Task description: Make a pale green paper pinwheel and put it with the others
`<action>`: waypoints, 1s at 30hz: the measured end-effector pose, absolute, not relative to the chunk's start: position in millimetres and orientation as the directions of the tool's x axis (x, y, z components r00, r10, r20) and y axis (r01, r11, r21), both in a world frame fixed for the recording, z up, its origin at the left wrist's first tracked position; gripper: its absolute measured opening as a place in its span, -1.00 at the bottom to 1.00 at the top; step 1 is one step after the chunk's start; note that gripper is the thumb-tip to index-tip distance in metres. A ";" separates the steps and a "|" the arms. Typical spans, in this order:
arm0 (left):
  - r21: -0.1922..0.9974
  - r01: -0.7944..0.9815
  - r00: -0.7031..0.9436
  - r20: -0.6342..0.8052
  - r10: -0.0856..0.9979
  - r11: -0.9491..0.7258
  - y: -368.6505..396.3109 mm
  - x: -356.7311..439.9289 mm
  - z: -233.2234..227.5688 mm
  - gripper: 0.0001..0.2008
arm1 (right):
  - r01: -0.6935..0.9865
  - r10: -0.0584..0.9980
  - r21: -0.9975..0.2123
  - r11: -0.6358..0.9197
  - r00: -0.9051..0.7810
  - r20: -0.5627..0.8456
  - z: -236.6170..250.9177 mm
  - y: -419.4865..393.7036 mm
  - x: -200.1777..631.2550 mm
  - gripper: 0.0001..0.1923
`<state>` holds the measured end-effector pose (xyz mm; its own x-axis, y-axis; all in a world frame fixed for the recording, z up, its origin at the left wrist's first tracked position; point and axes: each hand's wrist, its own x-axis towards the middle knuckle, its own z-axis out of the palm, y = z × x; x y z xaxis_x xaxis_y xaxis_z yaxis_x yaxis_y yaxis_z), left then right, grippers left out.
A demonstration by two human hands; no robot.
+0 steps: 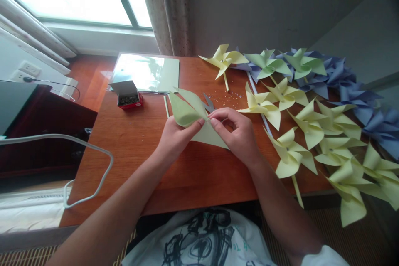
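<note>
A pale green paper pinwheel (183, 113), with some of its corners curled in, is held above the desk between my two hands. My left hand (181, 131) is closed on it from the left, thumb pressed near the middle. From the other side, my right hand (233, 129) pinches the paper at its centre; anything small between those fingertips is hidden. One flat part of the sheet hangs below the hands. Just behind it lie grey scissors (208, 103), partly covered. A pale rolled paper stick (166, 106) lies left of the pinwheel.
An open red box (130, 100) of small metal pieces stands at the left, before a glossy sheet stack (171, 75). Yellow pinwheels (289, 152), green ones (268, 64) and blue ones (380, 126) crowd the right. Paper bits (229, 99) are scattered behind the hands. A white cable (106, 174) crosses the left edge.
</note>
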<state>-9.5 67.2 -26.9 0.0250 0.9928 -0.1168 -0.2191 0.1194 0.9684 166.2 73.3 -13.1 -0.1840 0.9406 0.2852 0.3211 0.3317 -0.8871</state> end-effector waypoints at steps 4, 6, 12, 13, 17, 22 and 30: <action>0.940 -0.290 0.031 -0.180 0.983 0.181 68.6 -12.0 -25.6 -0.73 | 0.342 0.911 -0.866 0.365 -0.321 0.258 -6.8 80.9 184.2 -0.82; 0.924 -0.318 0.041 -0.212 0.976 0.214 69.3 -13.1 -24.9 -0.70 | 0.332 0.870 -0.843 0.422 -0.409 0.275 -3.3 83.9 191.4 -0.74; 0.886 -0.374 0.054 -0.272 0.961 0.272 70.9 -14.0 -23.1 -0.65 | 0.303 0.787 -0.807 0.507 -0.546 0.289 -1.8 88.3 201.1 -0.64; 0.883 -0.380 0.053 -0.277 0.959 0.276 71.0 -13.9 -22.9 -0.64 | 0.297 0.775 -0.807 0.511 -0.565 0.282 -1.8 88.3 201.7 -0.63; 0.881 -0.375 0.030 -0.300 0.953 0.289 71.4 -13.9 -22.3 -0.64 | 0.270 0.748 -0.831 0.487 -0.620 0.237 -0.1 86.9 203.4 -0.70; 0.901 -0.331 0.002 -0.295 0.955 0.279 71.6 -14.3 -24.1 -0.63 | 0.245 0.753 -0.838 0.488 -0.603 0.262 0.1 84.9 198.9 -0.92; 0.933 -0.259 0.047 -0.246 0.968 0.250 70.0 -11.4 -24.5 -0.60 | 0.314 0.899 -0.877 0.365 -0.365 0.244 -10.8 78.0 179.4 -0.93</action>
